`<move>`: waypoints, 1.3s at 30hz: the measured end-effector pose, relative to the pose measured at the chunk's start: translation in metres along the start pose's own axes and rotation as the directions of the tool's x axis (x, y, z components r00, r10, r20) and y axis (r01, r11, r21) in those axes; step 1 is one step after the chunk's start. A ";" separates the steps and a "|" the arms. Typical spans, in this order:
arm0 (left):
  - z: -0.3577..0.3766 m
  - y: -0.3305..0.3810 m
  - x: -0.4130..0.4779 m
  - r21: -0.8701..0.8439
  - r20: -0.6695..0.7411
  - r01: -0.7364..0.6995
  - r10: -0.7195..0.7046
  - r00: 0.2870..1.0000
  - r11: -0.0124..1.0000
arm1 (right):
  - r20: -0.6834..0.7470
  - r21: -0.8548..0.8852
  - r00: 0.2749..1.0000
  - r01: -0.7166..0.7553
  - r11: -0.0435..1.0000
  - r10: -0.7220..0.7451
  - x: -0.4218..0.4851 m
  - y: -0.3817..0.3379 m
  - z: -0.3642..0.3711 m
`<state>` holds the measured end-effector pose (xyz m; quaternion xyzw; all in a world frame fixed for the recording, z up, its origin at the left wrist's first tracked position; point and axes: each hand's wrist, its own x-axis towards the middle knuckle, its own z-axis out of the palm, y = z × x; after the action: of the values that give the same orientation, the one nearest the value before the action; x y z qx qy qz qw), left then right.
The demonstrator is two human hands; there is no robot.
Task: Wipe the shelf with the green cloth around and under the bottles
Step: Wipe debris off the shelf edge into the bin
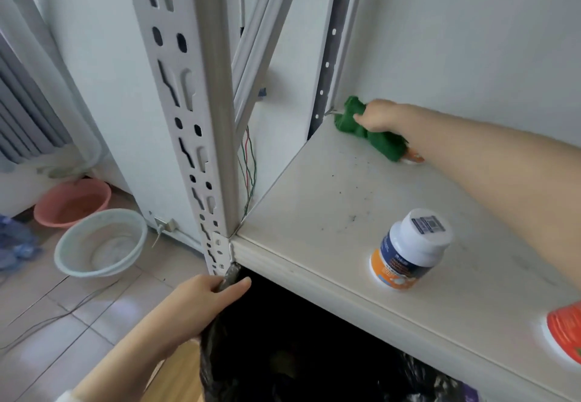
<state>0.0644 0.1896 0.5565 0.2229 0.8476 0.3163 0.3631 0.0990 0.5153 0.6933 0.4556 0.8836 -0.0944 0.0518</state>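
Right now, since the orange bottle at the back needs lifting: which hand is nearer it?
Right. The right hand, gripping the green cloth, is beside the orange bottle at the back; the left hand holds a black bag below the front edge of the shelf.

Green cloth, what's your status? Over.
Right hand grips crumpled green cloth at back corner of white shelf. Left hand holds black plastic bag below. White-capped orange-and-blue bottle stands ahead.

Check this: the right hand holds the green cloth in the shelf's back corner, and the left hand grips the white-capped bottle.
Wrong on the left hand: in the head view it grips a black plastic bag below the shelf, and the white-capped bottle stands untouched. The right hand does hold the green cloth in the back corner.
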 end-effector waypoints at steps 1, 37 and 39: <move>0.000 0.000 0.001 -0.001 -0.004 0.003 -0.003 1.000 1.000 | 0.064 -0.010 0.998 0.008 1.000 -0.007 0.003 -0.001 0.005; -0.006 -0.013 0.017 -0.094 0.182 -0.175 0.190 0.965 0.980 | 0.162 -0.263 0.985 0.099 0.960 -0.057 -0.158 -0.080 0.049; -0.006 -0.014 0.016 -0.102 0.176 -0.168 0.184 0.967 0.980 | 0.149 -0.272 0.987 0.104 0.957 -0.065 -0.160 -0.077 0.054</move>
<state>0.0478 0.1874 0.5422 0.3097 0.7728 0.3616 0.4197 0.1293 0.3327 0.6780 0.3979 0.9011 -0.0026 0.1724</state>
